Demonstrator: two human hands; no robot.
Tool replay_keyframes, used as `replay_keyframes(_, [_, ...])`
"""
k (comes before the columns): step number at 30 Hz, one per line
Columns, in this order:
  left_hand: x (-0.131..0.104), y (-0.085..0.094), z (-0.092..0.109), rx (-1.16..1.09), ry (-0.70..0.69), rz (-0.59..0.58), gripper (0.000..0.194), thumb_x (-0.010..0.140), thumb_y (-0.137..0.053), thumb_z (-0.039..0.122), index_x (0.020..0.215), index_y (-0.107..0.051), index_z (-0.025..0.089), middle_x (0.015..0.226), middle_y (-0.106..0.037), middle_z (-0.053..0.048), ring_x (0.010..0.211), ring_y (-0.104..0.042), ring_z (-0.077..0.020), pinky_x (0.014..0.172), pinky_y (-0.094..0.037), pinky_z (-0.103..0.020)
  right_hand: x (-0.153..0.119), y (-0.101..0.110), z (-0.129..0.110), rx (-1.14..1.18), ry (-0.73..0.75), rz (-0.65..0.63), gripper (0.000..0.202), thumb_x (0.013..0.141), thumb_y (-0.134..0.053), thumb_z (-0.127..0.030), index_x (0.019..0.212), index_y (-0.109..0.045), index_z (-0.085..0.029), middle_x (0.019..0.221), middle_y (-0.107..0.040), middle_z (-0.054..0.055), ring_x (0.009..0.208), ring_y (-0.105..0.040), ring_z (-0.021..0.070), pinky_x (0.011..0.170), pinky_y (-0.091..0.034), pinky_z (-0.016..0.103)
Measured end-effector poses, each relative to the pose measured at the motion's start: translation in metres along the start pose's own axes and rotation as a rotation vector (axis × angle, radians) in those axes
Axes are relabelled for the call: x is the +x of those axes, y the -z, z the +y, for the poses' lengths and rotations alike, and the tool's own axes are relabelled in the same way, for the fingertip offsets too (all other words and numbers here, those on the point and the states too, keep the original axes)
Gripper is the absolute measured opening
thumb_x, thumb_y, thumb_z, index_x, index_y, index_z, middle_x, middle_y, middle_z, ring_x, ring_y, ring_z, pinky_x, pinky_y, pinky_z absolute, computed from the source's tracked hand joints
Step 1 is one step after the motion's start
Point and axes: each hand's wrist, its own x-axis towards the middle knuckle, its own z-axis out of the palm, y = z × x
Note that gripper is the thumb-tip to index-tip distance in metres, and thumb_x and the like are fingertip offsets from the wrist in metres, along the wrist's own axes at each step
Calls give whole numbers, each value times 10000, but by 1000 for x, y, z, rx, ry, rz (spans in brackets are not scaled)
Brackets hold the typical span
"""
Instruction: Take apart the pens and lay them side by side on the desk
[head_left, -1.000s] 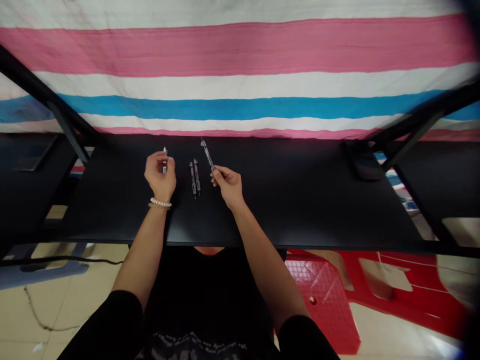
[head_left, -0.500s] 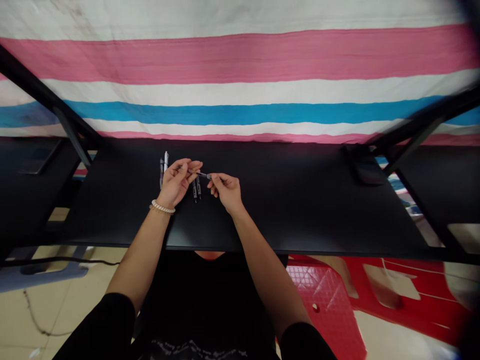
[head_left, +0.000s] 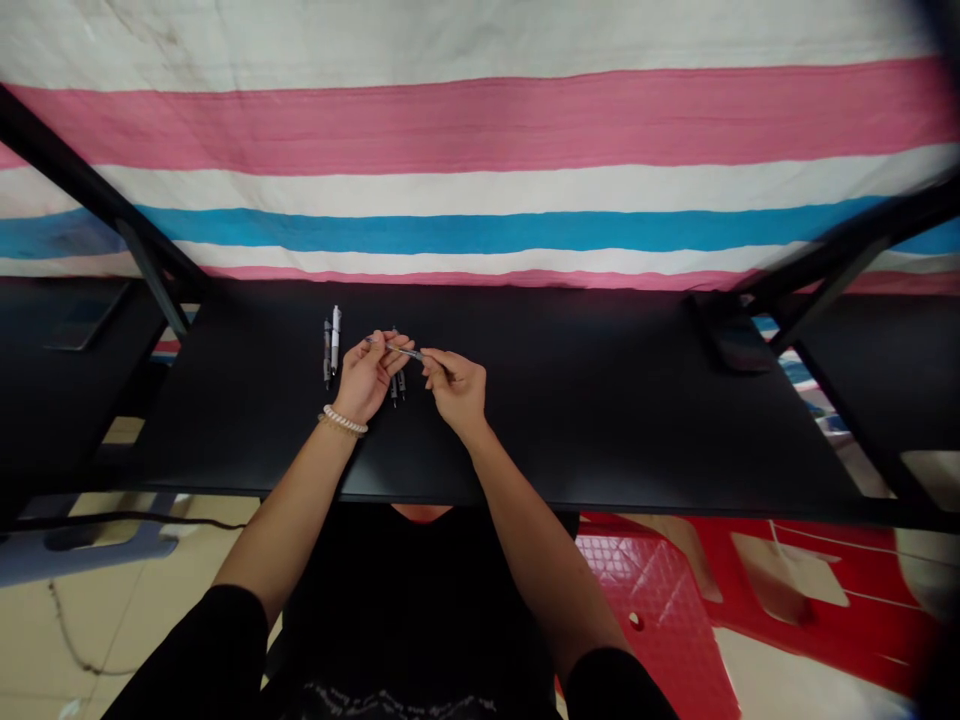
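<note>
Both hands meet at one slim pen (head_left: pixel 411 352) in front of the body: the right hand (head_left: pixel 457 390) pinches its right end between thumb and fingers, while the left hand (head_left: pixel 367 380), palm turned up, holds the other end under its thumb, so the pen that only the right hand gripped a second ago is now handled from both ends. Beneath the left fingers lie two dark pens (head_left: pixel 402 385), partly covered; beyond them, a white pen (head_left: pixel 335 340) and a grey pen (head_left: pixel 327 352), now uncovered, rest side by side on the black table (head_left: pixel 600 400).

table (head_left: pixel 600 400) lies open from right grip (head_left: pixel 457 390) to dark flat object (head_left: pixel 739 345)
</note>
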Motion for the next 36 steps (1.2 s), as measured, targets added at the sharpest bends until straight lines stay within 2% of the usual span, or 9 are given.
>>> replay_keyframes(5, [1, 1, -1, -31, -19, 43, 214, 939, -697, 380, 931, -690, 166, 970, -788, -79, 948, -767, -177, 981, -565, -347, 2, 0, -3, -16, 81, 5, 238, 884, -704, -398, 1074, -769, -269, 1056, -745, 68, 916, -713, 206, 801, -606, 369])
replay_keyframes(10, [3, 3, 0, -14, -37, 33, 234, 928, -708, 401, 994, -681, 178, 1059, -785, -100, 1051, -750, -211, 1037, -538, -401, 6, 1, 2, 42, -110, -5, 277, 931, -631, -459, 984, -773, -227, 791, -713, 40, 697, -681, 170, 689, -597, 342])
replay_keyframes(14, [4, 4, 1, -16, -33, 33, 213, 937, -698, 383, 999, -678, 181, 1097, -779, -106, 1119, -730, -223, 1065, -524, -411, 7, 2, 4, 79, -21, -6, 222, 834, -752, -409, 1001, -767, -263, 1087, -717, 73, 882, -701, 187, 796, -601, 362])
replay_keyframes(19, [3, 3, 2, -15, -29, 8, 198, 949, -681, 359, 1022, -676, 175, 1139, -770, -120, 1128, -726, -226, 1073, -517, -417, 7, 2, 4, 119, -108, -32, 243, 877, -693, -436, 998, -761, -237, 918, -716, 60, 752, -689, 173, 726, -604, 362])
replay_keyframes(23, [3, 3, 2, -14, -35, -2, 213, 940, -692, 371, 1028, -671, 179, 1163, -762, -126, 1148, -719, -234, 1076, -514, -419, 7, 4, 5, 101, -43, -38, 278, 808, -779, -407, 1047, -761, -267, 1142, -701, 76, 933, -703, 195, 791, -603, 355])
replay_keyframes(27, [3, 4, 2, 1, -25, -5, 245, 924, -709, 395, 1038, -664, 182, 1181, -755, -134, 1194, -698, -255, 1088, -503, -437, 7, 4, 5, 95, -99, -49, 230, 918, -665, -438, 992, -769, -246, 932, -715, 60, 806, -699, 180, 744, -609, 362])
replay_keyframes(31, [4, 5, 3, -14, -29, 12, 220, 938, -695, 382, 1027, -665, 184, 1158, -762, -122, 1185, -702, -247, 1083, -508, -429, 8, 5, 6, 72, 33, -20, 174, 848, -764, -401, 957, -786, -267, 1204, -665, 80, 1040, -694, 212, 900, -603, 394])
replay_keyframes(34, [3, 4, 3, -40, -34, 21, 175, 952, -680, 344, 1015, -670, 180, 1114, -774, -107, 1132, -723, -228, 1061, -523, -407, 8, 3, 7, 166, -59, -18, 375, 879, -711, -518, 1141, -753, -253, 1002, -729, 64, 826, -722, 174, 760, -632, 352])
replay_keyframes(36, [3, 3, 4, -56, -31, 18, 150, 960, -671, 314, 1010, -676, 173, 1087, -780, -100, 1081, -740, -218, 1042, -534, -397, 8, 2, 9, 185, -128, -11, 433, 869, -699, -574, 1094, -760, -209, 836, -742, 46, 675, -703, 155, 667, -627, 326])
